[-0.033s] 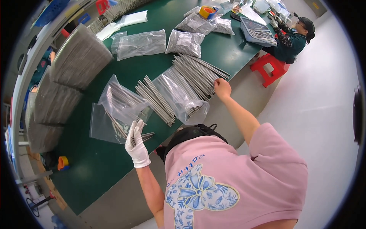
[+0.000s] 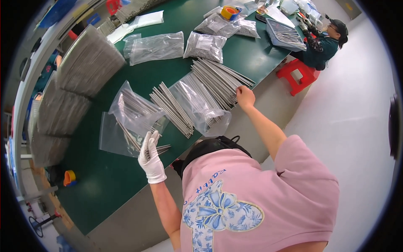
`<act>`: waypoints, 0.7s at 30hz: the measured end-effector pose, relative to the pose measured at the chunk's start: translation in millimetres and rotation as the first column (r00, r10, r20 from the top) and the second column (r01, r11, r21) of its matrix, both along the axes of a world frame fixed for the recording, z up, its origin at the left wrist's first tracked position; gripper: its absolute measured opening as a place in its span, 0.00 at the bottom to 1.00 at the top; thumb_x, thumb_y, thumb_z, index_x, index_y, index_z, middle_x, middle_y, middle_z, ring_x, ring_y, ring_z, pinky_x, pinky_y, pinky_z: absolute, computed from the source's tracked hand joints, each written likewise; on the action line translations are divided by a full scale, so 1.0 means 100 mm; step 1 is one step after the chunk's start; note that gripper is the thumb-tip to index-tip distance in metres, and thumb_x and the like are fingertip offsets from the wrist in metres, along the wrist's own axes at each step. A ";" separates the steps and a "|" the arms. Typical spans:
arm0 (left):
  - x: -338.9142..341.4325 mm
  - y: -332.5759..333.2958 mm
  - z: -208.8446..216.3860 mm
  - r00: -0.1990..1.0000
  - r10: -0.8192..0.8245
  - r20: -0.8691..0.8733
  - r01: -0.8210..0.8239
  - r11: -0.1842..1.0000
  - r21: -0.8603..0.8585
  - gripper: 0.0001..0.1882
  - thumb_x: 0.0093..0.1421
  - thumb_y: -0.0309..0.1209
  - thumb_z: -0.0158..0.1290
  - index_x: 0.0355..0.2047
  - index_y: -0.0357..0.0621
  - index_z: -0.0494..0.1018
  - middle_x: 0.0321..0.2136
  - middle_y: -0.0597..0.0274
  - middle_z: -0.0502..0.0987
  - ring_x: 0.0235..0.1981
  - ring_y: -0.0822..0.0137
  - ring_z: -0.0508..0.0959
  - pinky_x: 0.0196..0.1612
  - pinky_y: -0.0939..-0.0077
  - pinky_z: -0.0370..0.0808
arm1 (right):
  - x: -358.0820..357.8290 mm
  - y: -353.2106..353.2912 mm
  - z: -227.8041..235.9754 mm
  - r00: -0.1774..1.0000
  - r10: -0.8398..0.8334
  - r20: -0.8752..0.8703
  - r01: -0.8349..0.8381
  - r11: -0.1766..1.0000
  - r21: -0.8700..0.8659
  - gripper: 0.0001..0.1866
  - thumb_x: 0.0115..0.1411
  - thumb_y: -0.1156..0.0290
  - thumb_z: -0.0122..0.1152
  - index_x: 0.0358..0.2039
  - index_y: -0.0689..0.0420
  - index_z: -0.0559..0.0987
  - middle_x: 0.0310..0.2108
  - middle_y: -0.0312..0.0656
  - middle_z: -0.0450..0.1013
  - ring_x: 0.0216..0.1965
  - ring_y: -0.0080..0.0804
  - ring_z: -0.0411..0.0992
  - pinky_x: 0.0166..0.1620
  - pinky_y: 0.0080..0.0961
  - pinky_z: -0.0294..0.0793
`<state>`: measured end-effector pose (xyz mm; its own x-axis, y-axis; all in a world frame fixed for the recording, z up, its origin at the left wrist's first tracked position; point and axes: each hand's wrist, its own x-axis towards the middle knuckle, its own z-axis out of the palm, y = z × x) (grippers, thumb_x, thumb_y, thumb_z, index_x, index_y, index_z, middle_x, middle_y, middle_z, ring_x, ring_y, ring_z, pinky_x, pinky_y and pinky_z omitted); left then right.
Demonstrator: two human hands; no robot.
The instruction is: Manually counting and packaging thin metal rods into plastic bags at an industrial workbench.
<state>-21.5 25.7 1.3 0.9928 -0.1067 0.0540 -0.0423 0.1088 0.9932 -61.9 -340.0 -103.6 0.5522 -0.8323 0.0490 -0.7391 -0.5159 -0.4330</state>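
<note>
My left hand (image 2: 151,161), in a white glove, is curled round some thin grey metal rods whose ends show at its palm. Beside it, a clear plastic bag (image 2: 110,136) lies with more rods (image 2: 128,101) in and under it. My bare right hand (image 2: 245,97) pinches at the near right edge of a fanned pile of long metal rods (image 2: 216,82); the fingertips partly hide what they grip. Between the hands lie a smaller row of rods (image 2: 171,110) and another clear bag (image 2: 195,98) partly covering rods.
Stacked grey bundles (image 2: 90,61) line the table's left side. Filled bags (image 2: 205,47), a flat clear bag (image 2: 155,48) and a tape roll (image 2: 230,12) lie at the back. A co-worker (image 2: 321,46) sits far right by a blue bin (image 2: 285,35) of rods and a red stool (image 2: 297,77).
</note>
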 end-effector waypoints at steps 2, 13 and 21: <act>-0.01 0.00 0.01 1.000 0.003 0.018 -0.004 0.999 0.044 0.15 0.61 0.25 0.45 0.47 0.30 0.67 0.40 0.50 0.75 0.42 0.65 0.75 0.49 0.73 0.70 | 0.09 0.05 0.06 0.990 0.083 0.116 -0.080 0.996 -0.035 0.10 0.55 0.63 0.52 0.32 0.53 0.78 0.30 0.42 0.75 0.33 0.44 0.72 0.36 0.35 0.70; -0.04 -0.03 -0.05 0.963 0.002 0.268 -0.098 0.933 0.345 0.13 0.56 0.23 0.51 0.44 0.37 0.71 0.33 0.55 0.77 0.32 0.69 0.77 0.38 0.80 0.71 | 0.61 2.07 1.75 -0.139 0.831 0.539 -0.961 0.018 -0.276 0.05 0.48 0.75 0.61 0.27 0.56 0.77 0.23 0.38 0.74 0.24 0.36 0.72 0.31 0.25 0.70; -0.07 -0.03 -0.08 0.963 0.035 0.268 -0.114 0.952 0.285 0.06 0.56 0.24 0.51 0.35 0.39 0.72 0.23 0.53 0.74 0.23 0.58 0.74 0.28 0.74 0.70 | 0.67 2.20 1.76 -0.256 0.869 0.424 -0.914 -0.075 -0.398 0.04 0.47 0.74 0.62 0.25 0.55 0.76 0.21 0.37 0.73 0.22 0.36 0.72 0.28 0.27 0.70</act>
<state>-28.3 22.9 -6.4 0.9548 -0.0836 0.2853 -0.2966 -0.2011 0.9336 4.7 -120.5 72.8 0.6045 0.5183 0.6050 0.7966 -0.3915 -0.4606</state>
